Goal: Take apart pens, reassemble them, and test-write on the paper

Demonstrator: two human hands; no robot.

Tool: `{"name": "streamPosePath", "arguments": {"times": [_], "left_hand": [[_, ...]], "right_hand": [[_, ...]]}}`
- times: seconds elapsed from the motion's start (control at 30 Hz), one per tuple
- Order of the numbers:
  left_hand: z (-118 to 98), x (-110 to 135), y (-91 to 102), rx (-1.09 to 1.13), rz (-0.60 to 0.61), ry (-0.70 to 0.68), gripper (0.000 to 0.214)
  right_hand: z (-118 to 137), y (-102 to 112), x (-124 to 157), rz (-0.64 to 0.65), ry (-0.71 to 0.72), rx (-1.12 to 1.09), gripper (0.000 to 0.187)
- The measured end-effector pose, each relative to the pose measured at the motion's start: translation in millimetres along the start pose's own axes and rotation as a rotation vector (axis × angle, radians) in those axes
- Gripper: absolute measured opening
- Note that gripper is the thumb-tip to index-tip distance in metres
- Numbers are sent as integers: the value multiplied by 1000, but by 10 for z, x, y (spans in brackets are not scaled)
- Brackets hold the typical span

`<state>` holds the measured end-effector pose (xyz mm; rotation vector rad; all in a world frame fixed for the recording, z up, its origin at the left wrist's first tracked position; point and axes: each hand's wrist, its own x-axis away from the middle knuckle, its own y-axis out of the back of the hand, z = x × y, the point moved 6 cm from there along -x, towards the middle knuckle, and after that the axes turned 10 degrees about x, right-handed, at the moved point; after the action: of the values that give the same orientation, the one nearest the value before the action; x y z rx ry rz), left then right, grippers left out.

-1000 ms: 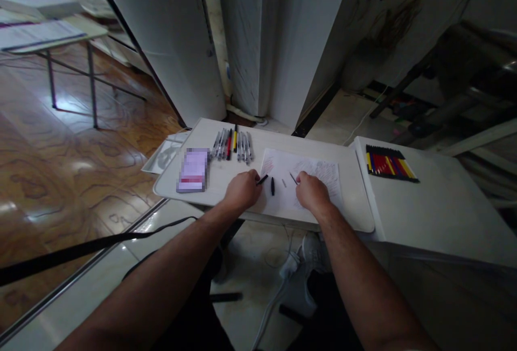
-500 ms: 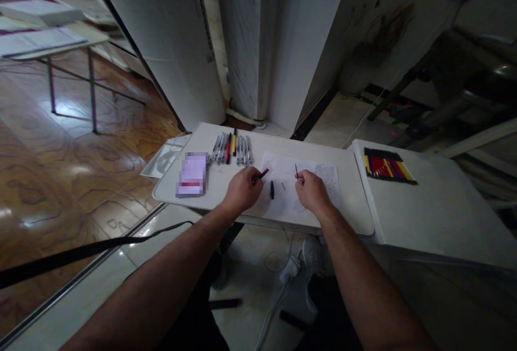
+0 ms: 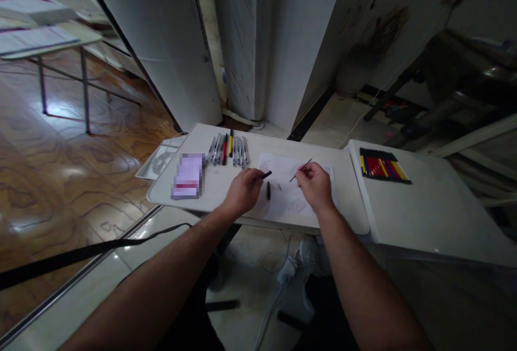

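Note:
My left hand [image 3: 243, 190] is closed round a short black pen barrel [image 3: 266, 174], whose end points right over the paper. Between the fingertips of my right hand [image 3: 317, 185] is a thin dark stick that looks like a pen refill [image 3: 293, 177], held slanting up to the right. Both hands are above a white sheet of paper [image 3: 278, 208] with faint writing. Lying on the sheet between them are a black pen cap [image 3: 269, 190] and a small greyish piece [image 3: 279, 187], too small to make out.
Several clear pens [image 3: 241, 152], a red pen [image 3: 224, 149] and a yellow pen [image 3: 231, 144] are lined up at the back of the white table [image 3: 218, 189]. A blurred pale purple item [image 3: 188, 176] lies at left. Several coloured pens [image 3: 383, 167] lie on the right-hand table [image 3: 428, 211].
The stick in my right hand has turned from nearly upright to slanting, and my right wrist has rolled. My left hand still holds the barrel, now tilted flatter. The view has shifted slightly.

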<state>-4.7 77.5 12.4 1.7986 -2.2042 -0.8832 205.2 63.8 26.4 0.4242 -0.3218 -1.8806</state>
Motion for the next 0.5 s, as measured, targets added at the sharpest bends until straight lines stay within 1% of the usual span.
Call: {"name": "streamPosePath", "arguments": {"times": [0.1, 0.17, 0.3, 0.5], "left_hand": [[-28, 9, -13, 12, 9, -26, 21], [-41, 15, -16, 20, 9, -33, 22], [-86, 26, -12, 19, 10, -60, 22], [-110, 43, -19, -13, 29, -47, 23]], "right_hand": [[47, -3, 27, 3, -20, -162, 17], [81, -7, 45, 0, -17, -224, 18], [133, -3, 72, -33, 13, -249, 20], [187, -13, 97, -49, 57, -239, 18]]}}
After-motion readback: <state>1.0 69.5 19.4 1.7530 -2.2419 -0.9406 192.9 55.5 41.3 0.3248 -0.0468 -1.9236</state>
